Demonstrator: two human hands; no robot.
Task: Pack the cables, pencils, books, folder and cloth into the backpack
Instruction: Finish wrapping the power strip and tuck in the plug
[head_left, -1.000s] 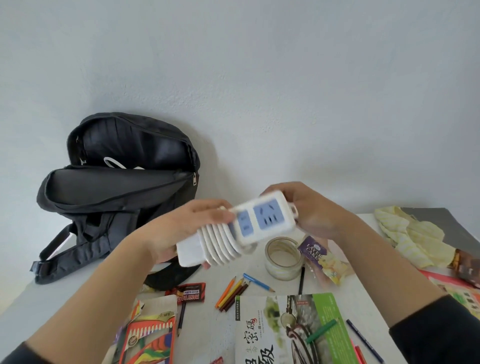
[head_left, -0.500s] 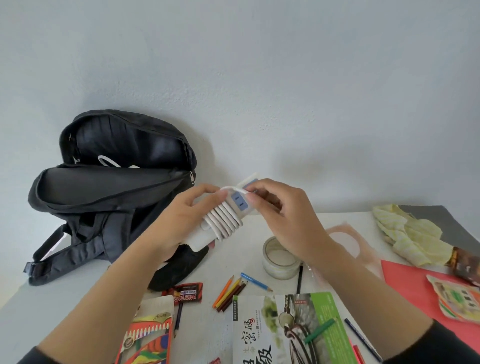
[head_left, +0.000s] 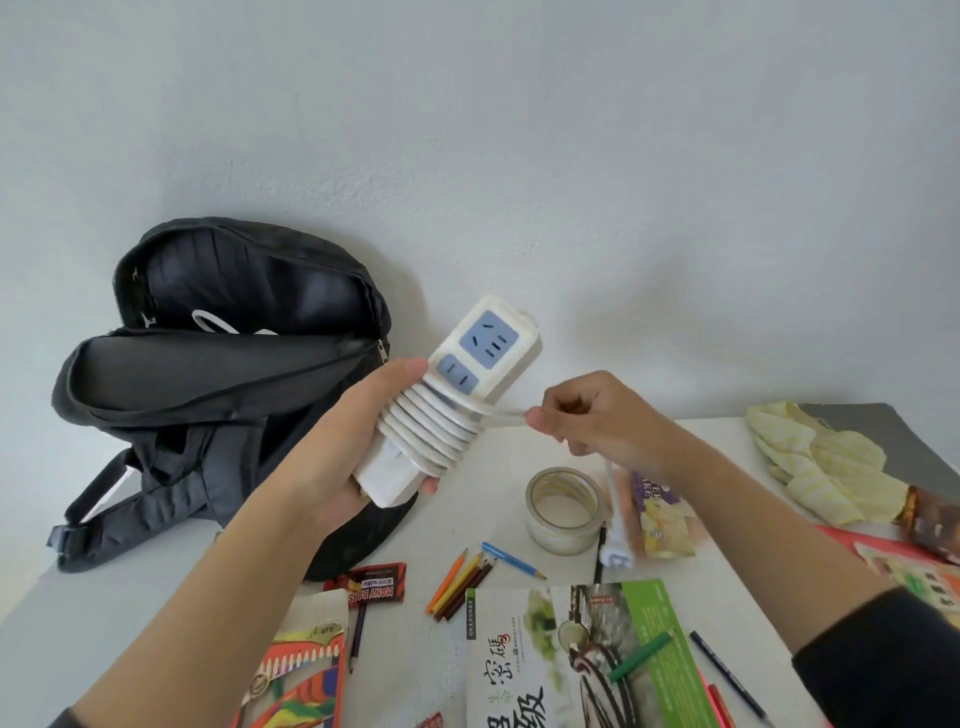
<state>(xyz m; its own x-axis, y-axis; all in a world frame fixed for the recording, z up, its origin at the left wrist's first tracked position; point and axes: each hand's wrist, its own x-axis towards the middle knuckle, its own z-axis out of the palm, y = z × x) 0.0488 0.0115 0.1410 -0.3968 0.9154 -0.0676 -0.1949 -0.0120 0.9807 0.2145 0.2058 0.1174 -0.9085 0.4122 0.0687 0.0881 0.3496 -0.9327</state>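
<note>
My left hand (head_left: 337, 452) grips a white power strip (head_left: 483, 348) with blue sockets, held up above the table. Its white cable (head_left: 426, 431) is coiled in several turns round the strip's body. My right hand (head_left: 592, 415) pinches the free stretch of that cable to the right of the strip, and the plug end hangs down below it. The black backpack (head_left: 218, 374) stands open at the back left against the wall. Loose coloured pencils (head_left: 462, 577) lie on the table below the strip. A book (head_left: 571, 660) lies at the front, a yellow cloth (head_left: 815, 457) at the right.
A roll of clear tape (head_left: 563, 509) stands under my right hand, a snack packet (head_left: 660, 514) beside it. A pencil box (head_left: 306, 670) and a small red-black wrapper (head_left: 376, 584) lie front left. A red folder (head_left: 883, 551) and a grey sheet (head_left: 883, 431) lie at the right.
My right hand has drawn the cable away from the strip to the right. My left hand has tilted the strip up, so its sockets face me.
</note>
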